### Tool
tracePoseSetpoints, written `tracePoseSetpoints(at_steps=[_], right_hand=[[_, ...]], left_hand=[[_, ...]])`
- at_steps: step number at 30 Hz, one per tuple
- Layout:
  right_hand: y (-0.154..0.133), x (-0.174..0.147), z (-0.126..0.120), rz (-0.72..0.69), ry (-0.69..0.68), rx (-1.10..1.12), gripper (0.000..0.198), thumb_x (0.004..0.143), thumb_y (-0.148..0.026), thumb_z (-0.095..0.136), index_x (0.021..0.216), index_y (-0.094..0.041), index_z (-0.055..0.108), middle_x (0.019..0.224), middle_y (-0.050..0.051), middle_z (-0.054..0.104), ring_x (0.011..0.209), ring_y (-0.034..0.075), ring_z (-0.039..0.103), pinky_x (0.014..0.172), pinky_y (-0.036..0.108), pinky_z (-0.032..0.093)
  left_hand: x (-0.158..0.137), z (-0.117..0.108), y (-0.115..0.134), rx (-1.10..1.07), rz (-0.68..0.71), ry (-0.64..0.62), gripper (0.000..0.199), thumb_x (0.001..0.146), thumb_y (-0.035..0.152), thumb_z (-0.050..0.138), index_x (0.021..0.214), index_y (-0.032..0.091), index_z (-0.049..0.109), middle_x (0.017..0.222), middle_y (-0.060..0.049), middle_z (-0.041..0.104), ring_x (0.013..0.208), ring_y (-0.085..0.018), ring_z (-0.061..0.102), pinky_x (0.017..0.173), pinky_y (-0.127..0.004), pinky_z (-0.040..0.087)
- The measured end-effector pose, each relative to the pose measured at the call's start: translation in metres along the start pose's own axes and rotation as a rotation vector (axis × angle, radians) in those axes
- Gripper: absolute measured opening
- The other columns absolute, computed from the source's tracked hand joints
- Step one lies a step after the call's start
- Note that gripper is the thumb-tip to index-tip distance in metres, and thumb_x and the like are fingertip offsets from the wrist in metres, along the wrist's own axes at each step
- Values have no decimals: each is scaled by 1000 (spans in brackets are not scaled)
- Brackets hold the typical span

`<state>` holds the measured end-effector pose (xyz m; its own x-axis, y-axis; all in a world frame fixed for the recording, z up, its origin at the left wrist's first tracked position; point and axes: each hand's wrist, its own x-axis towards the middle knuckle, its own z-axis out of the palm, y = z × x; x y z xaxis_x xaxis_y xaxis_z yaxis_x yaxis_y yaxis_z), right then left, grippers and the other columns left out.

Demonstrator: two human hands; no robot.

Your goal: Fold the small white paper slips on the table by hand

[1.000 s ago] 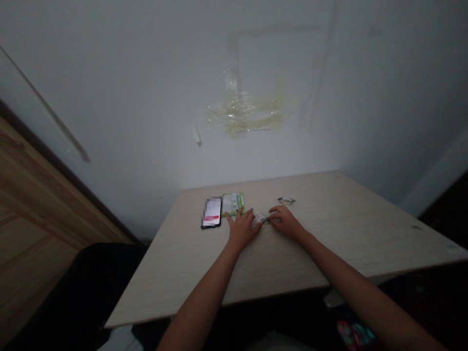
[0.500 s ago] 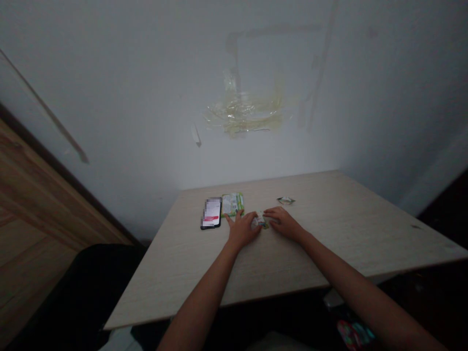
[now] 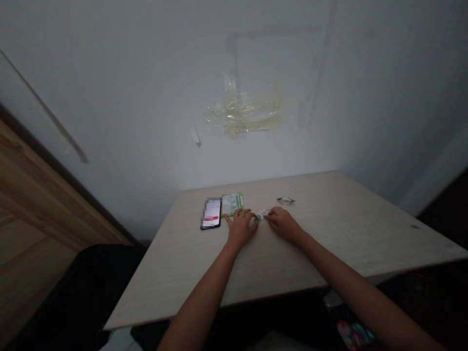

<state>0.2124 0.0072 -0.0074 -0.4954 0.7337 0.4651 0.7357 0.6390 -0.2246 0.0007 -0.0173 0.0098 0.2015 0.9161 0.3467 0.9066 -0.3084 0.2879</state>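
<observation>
Pale wood table (image 3: 270,268) spreads beneath the left hand (image 3: 241,229) and right hand (image 3: 284,223), both pinching a wrapper (image 3: 262,213) between them. Just past the left lies a packet (image 3: 232,202), leftward a phone (image 3: 212,212); past the right, a scrap (image 3: 285,200).

Two hands (image 3: 242,228) (image 3: 284,222), one small wrapper (image 3: 262,213) between; left of the grip, one smartphone (image 3: 211,213), one green-white packet (image 3: 232,203); beyond, one folded scrap (image 3: 285,200).
</observation>
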Motion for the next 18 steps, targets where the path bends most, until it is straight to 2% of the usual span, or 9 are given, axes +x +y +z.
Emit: tracePoseSetpoints(at_steps=[4,10,14,18], right_hand=[[1,-1,3,5,12,5,29,91,-20,54,113,-19,72,100,12,64,96,23,57,86,37,47],[4,-1,0,-18,21,114,28,89,-15,53,108,-21,74,100,10,67,94,21,60,88,36,48],[9,-1,3,85,116,247,35,87,-12,51,116,-20,70,110,10,63,100,20,60,93,36,50],[16,-2,11,164,199,176,32,86,-12,51,112,-14,70,123,17,56,111,24,57,100,42,46]], left_hand=[[0,2,-3,-9,7,5,22,88,45,60,107,36,69,130,0,64,132,-30,41,107,-79,-3],[0,0,-4,14,-5,2,21,88,46,60,104,38,71,129,1,64,130,-31,41,107,-78,0],[0,-2,-3,29,-16,2,19,88,46,60,101,38,72,130,2,64,131,-31,40,107,-79,2],[1,-1,-3,30,-22,13,19,88,47,60,100,38,71,129,2,64,131,-32,41,106,-79,3]])
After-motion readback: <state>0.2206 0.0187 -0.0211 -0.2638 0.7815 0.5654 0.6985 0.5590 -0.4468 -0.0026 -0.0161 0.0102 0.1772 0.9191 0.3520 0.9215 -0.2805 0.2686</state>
